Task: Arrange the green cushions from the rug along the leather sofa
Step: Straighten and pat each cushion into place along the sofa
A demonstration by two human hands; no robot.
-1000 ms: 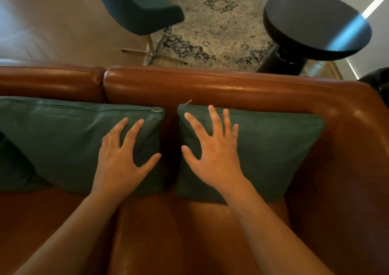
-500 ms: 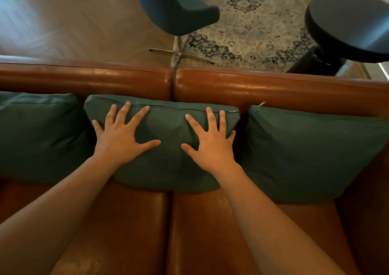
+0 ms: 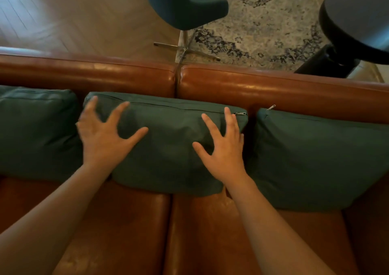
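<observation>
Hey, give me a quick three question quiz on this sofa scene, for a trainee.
1. True or false: the right cushion leans against the sofa back.
2. The left hand and right hand are spread over which cushion? A left, B middle, C right.
3. Fill in: behind the sofa stands a teal ____ on a metal base.
Key: 1 true. 2 B, the middle cushion. 3 chair.

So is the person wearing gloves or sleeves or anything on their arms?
No. Both forearms are bare, no sleeves in view. The left hand and right hand wear no gloves, rings, watch or bracelet that I can see; the left one is blurred.
</observation>
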